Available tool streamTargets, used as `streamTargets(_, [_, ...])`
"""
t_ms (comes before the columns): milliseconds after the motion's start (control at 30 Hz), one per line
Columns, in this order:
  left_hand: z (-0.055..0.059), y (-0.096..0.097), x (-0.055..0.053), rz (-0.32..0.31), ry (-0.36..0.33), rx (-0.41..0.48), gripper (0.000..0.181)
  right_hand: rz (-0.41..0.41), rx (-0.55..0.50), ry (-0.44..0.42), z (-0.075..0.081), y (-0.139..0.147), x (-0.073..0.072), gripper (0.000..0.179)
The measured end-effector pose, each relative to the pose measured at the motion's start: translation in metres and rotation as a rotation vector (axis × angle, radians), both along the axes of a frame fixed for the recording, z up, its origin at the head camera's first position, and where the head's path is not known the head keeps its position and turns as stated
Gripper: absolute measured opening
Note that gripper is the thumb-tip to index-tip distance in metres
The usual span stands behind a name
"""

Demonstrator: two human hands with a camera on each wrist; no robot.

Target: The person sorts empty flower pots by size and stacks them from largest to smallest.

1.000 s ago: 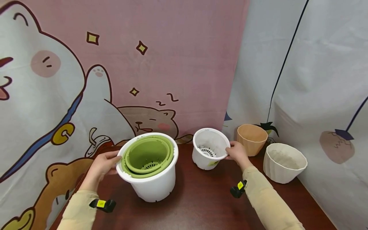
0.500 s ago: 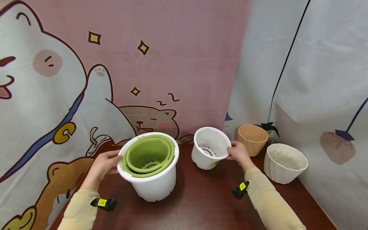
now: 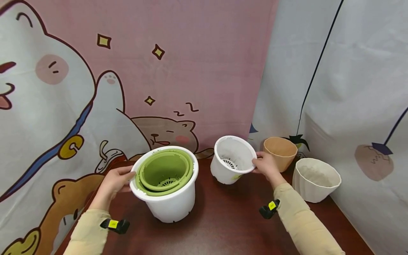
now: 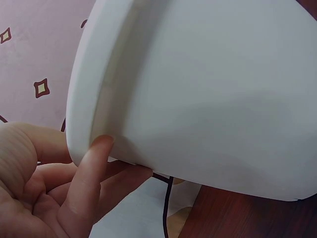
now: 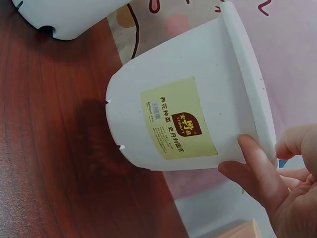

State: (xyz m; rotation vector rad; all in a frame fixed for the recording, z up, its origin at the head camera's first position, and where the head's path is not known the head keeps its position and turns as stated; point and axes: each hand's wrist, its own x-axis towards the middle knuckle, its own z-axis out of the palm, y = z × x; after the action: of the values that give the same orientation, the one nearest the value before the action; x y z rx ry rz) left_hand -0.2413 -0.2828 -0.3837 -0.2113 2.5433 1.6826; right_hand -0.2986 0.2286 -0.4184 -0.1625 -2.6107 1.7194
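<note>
A person's left hand pinches a large white pot holding nested green pots. Right of the large pot, the right hand pinches a smaller white pot, tilted.

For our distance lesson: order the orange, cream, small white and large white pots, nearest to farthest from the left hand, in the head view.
1. Large white pot: left hand grips it.
2. Small white pot: to its right.
3. Orange pot: farther right.
4. Cream pot: rightmost.
</note>
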Motion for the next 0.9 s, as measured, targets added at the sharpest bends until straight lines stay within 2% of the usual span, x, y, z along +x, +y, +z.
streamTargets(267, [0.002, 0.001, 0.0, -0.003, 0.004, -0.01, 0.052, 0.021, 0.003, -0.003, 0.012, -0.001, 0.002, 0.051])
streamTargets(900, [0.002, 0.001, 0.001, 0.001, 0.001, -0.016, 0.053, 0.079, -0.003, 0.053, 0.049, -0.005, 0.01, 0.052])
